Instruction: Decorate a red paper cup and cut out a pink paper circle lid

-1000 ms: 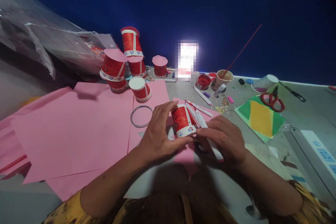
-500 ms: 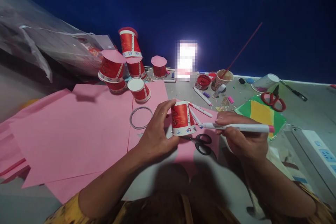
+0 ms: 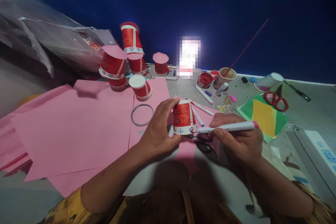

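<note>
My left hand (image 3: pixel 160 127) grips an upside-down red paper cup (image 3: pixel 183 114) by its side, with the thumb near the white rim band. Small blue and red marks show on that band. In my right hand (image 3: pixel 237 136) is a white marker (image 3: pixel 231 126) with a pink end, held like a pen. Its tip is at the cup's lower right rim, by a red mark. Black-handled scissors (image 3: pixel 204 146) lie below the cup, partly covered. Two more markers (image 3: pixel 202 107) rest just behind the cup.
Pink paper sheets (image 3: pixel 78 129) spread across the left. Decorated red cups (image 3: pixel 114 62) stand stacked at the back left, near a grey ring (image 3: pixel 142 114). A paint jar (image 3: pixel 204 80), a cup with a stick (image 3: pixel 225 78), red scissors (image 3: pixel 276 99) and a power strip (image 3: pixel 319 150) occupy the right.
My right hand has moved left, bringing the marker's tip from beside the cup onto its rim band. The view has shifted slightly; my left hand keeps its grip on the cup.
</note>
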Motion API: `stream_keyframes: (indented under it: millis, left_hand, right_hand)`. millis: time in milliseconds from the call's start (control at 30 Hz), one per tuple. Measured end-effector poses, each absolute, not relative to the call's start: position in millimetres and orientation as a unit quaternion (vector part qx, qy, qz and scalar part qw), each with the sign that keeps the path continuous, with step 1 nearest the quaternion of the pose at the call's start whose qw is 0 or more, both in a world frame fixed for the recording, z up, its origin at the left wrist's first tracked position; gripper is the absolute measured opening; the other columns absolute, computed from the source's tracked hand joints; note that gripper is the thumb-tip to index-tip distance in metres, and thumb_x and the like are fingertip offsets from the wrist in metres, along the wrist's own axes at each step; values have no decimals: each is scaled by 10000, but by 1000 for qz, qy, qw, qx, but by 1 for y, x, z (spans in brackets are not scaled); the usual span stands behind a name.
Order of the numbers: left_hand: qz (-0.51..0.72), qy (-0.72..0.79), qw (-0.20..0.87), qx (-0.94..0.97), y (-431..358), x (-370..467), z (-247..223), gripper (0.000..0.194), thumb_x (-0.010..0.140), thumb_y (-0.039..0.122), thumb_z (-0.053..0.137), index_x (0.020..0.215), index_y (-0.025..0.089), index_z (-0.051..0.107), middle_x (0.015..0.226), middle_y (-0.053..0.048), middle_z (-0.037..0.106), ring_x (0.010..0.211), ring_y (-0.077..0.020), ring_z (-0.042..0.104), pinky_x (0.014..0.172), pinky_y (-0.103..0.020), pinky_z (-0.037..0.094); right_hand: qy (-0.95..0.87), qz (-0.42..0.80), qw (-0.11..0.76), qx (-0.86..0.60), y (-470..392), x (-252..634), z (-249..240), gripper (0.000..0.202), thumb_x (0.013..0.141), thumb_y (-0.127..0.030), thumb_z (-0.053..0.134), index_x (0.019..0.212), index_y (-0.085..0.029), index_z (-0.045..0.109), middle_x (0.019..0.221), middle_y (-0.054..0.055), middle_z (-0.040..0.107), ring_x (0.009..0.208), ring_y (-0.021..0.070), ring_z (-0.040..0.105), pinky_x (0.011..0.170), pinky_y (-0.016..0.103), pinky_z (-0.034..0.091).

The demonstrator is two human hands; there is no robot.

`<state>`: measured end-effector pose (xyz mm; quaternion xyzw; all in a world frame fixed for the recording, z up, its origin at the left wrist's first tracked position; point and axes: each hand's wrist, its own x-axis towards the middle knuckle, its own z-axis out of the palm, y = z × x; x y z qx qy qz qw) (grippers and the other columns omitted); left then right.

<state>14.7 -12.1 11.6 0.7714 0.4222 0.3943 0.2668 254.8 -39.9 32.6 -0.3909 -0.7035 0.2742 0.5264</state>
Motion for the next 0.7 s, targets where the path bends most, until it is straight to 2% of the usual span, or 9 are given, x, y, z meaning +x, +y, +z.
stream_keyframes:
  millis: [400,567,700]
  left_hand:
    - [390,411,271,778,-12,14,10,817,768,127,684,1521,276,404,1548,-157,534,1425,-362,547,1119,-599,545]
    - [396,410,269,777,-12,14,10,828,767,130,693,1528,278,401,1556,-156,532,1418,-359,554,1108,-594,556]
    - [395,416,266,774,-13,15,11,832,753,107,678,1525,269,413,1555,-149,541,1407,-349,565,1103,-573,565]
  right_hand:
    - [-704,283,503,-414,-40,252,36,105,927,-149,752,974,-227,804,785,23,806,596,172,739,539,257,588]
    - [-702,278,490,-435,-40,252,37,89,925,-155,749,963,-221,796,734,2,785,597,163,740,569,251,597]
    - [-694,281,489,-449,-40,251,39,61,938,-201,749,902,-218,795,702,7,773,579,167,733,545,254,594]
